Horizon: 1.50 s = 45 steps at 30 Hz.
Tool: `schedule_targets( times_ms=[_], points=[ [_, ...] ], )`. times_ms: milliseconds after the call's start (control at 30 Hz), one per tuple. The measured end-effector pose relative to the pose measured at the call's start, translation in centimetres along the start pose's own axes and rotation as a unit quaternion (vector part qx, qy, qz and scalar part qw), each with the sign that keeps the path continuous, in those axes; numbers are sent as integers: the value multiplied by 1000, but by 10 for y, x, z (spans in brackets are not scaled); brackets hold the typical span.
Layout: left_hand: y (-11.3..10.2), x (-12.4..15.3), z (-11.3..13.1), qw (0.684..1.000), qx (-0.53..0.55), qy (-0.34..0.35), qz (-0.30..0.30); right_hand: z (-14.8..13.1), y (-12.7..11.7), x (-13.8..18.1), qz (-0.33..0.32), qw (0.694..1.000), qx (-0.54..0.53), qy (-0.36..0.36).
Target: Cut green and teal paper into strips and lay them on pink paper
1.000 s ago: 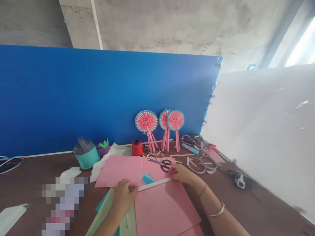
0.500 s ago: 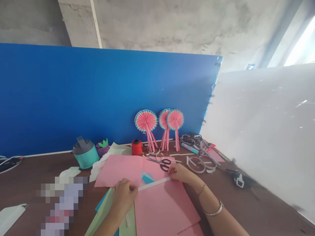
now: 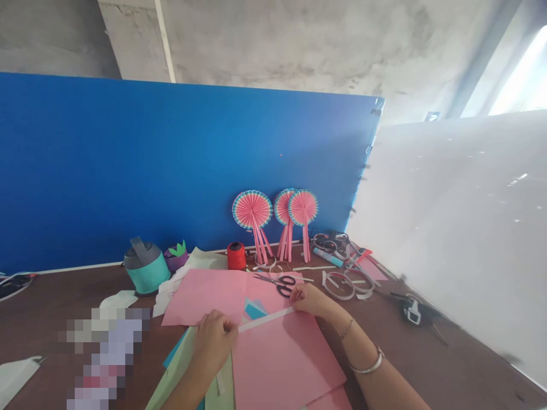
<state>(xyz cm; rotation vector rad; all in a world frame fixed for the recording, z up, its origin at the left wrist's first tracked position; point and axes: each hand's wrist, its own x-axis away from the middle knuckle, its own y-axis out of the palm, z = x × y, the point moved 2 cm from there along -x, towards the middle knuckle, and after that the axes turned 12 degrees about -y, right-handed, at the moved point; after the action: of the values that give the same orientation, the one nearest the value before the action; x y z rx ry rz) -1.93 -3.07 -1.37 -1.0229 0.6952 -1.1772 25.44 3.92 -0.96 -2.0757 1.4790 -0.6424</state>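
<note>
My left hand (image 3: pixel 213 341) and my right hand (image 3: pixel 311 300) each pinch one end of a thin white paper strip (image 3: pixel 265 320). The strip lies stretched along the top edge of a pink paper sheet (image 3: pixel 284 361) in front of me. Both hands are closed on the strip. Black-handled scissors (image 3: pixel 280 283) lie on another pink sheet (image 3: pixel 205 296) just beyond my right hand. A small blue paper piece (image 3: pixel 255 311) sits beside the strip. Light green paper (image 3: pixel 179 376) lies under my left forearm.
Three pink paper fans (image 3: pixel 276 219) lean on the blue partition (image 3: pixel 171 165). A red thread spool (image 3: pixel 236 256), a teal tape roll (image 3: pixel 146 267), white tape rings (image 3: pixel 348 283) and a black tool (image 3: pixel 412 312) lie on the brown table (image 3: pixel 427 353). A white partition (image 3: pixel 461 228) bounds the right.
</note>
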Motion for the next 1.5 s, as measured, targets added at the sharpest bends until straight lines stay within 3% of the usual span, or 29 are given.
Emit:
schedule_targets(
  times_ms=[767, 1033, 1267, 1400, 1500],
  points=[
    [-3, 9, 5, 999, -46, 19, 14, -21, 1, 11, 34, 984, 173, -21],
    [-3, 10, 6, 998, -46, 20, 23, -8, -14, 12, 25, 985, 172, -16],
    [-8, 6, 1, 999, -16, -24, -16, 0, -18, 12, 30, 985, 171, -24],
    [-2, 3, -2, 999, 13, 32, -17, -9, -13, 11, 57, 980, 182, -49],
    [3, 4, -2, 996, 39, 82, -18, -24, -2, 9, 71, 976, 163, -126]
  ],
)
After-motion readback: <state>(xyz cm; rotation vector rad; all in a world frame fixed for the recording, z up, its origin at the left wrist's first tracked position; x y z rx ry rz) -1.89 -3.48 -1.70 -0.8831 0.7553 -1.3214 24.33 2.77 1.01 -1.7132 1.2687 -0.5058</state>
